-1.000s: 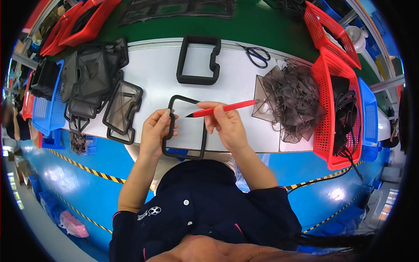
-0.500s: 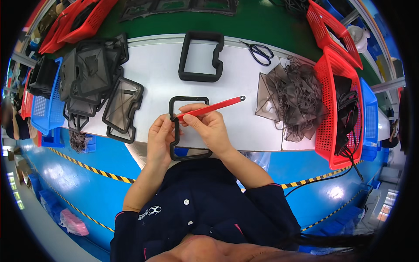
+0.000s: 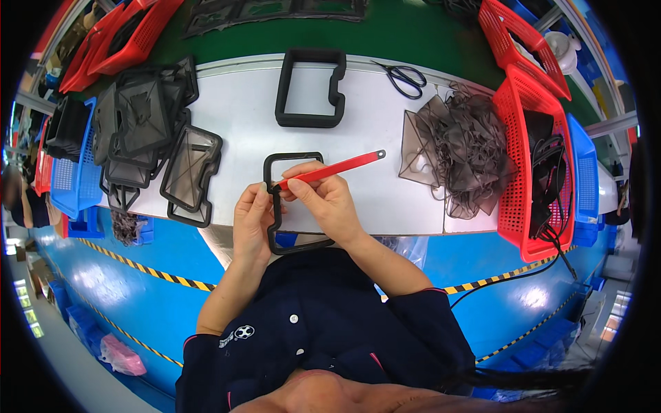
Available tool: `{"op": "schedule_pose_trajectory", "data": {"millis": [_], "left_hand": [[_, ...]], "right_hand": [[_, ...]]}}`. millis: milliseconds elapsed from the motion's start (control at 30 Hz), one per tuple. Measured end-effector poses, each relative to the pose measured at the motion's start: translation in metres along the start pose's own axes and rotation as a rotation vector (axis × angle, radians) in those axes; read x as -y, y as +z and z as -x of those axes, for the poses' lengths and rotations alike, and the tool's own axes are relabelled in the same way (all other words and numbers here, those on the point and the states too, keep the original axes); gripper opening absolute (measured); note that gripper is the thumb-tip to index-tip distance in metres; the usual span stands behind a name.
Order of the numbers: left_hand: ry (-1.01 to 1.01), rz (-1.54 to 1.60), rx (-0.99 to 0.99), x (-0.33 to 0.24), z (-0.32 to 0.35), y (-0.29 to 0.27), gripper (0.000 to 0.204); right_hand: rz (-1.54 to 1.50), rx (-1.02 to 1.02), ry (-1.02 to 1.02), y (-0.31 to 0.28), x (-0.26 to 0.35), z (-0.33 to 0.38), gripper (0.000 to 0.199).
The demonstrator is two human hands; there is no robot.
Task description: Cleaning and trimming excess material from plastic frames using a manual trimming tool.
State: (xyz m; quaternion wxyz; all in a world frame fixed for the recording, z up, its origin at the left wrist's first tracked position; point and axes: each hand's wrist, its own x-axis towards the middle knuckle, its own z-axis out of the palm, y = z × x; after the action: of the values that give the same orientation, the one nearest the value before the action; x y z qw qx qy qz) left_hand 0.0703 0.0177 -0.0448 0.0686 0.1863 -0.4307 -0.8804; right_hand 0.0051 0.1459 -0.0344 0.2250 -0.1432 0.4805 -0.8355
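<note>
A black, thin-rimmed frame [image 3: 268,168] with a notched side stands over the table's near edge. My left hand [image 3: 251,220] pinches its left side between thumb and fingers. A slim, flat red-handled tool [image 3: 351,164] with a hole in its end is gripped in my right hand [image 3: 329,205]. Its dark tip meets the frame beside my left thumb; the exact kind of tip is too small to tell. Beyond the hands sits a neat stack of similar black frames [image 3: 284,89].
Frames with thin grey sheet inside [image 3: 144,117] are heaped at left. On the right lie crumpled translucent dark sheets [image 3: 475,158], with black-handled scissors [image 3: 406,82] behind. A red basket [image 3: 513,158] holding black cords flanks the right edge; a blue basket [image 3: 67,180] stands at far left.
The whole view has shifted slightly. Both hands keep their grips, with the red-handled tool at nearly the same spot on the frame.
</note>
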Motion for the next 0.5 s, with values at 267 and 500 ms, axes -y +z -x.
{"op": "schedule_pose_trajectory", "data": {"millis": [267,500], "left_hand": [[0.036,0.020,-0.076,0.000,0.003,0.007,0.014],[0.091,-0.024,-0.059,0.003,0.001,0.005,0.012]], "right_hand": [[0.622,0.038,-0.424,0.006,0.006,0.007,0.015],[0.890,-0.001,-0.621,0.007,-0.005,0.009,0.026]]}}
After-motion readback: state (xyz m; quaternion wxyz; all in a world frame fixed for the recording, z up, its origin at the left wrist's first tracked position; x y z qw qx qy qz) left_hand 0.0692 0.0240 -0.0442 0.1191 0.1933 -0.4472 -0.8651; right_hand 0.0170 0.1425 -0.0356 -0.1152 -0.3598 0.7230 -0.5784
